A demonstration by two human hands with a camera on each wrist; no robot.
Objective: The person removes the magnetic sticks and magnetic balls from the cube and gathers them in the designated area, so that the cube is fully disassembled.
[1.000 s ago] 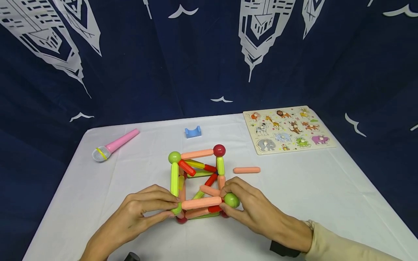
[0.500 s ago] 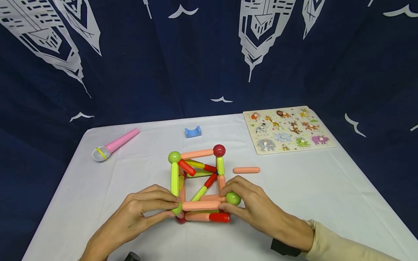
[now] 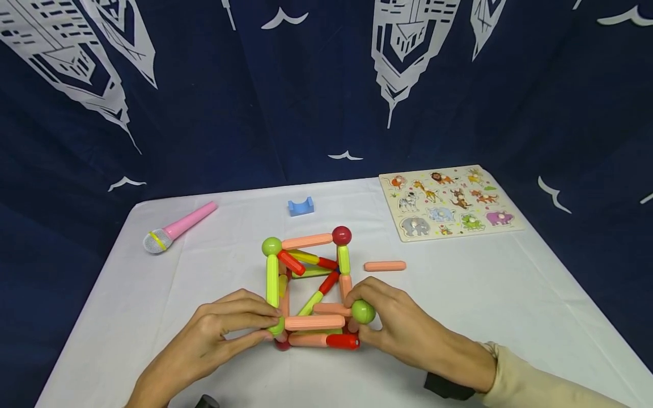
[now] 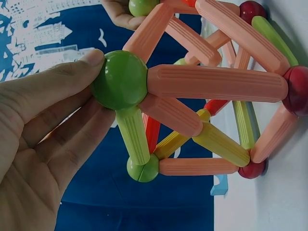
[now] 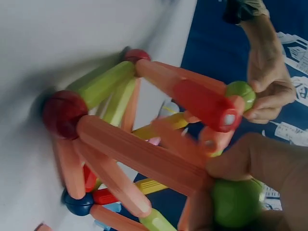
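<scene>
A frame of salmon, lime, yellow and red building sticks with coloured balls stands on the table. My left hand [image 3: 224,328] pinches the green ball [image 4: 120,79] at its near left top corner, thumb against fingers. My right hand [image 3: 403,326] holds another green ball [image 3: 363,311] at the near right corner, fingers behind it and thumb below. Between them, the near top salmon stick [image 3: 314,322] shows a bare right end, apart from the right ball. Under it, a red stick [image 3: 343,340] also ends free. A shorter-looking salmon stick [image 3: 331,309] points inward from the right ball.
One loose salmon stick [image 3: 385,266] lies right of the frame. Behind it stand a blue curved block [image 3: 301,207] and an animal puzzle board [image 3: 451,203]. A pink toy microphone [image 3: 181,226] lies at the left. Dark patterned cloth [image 3: 255,113] hangs behind the table.
The red-ended stick has dropped away from the right corner towards the front. The near top stick's right end has parted from the right ball; the inward stick has tilted. My left hand stays put.
</scene>
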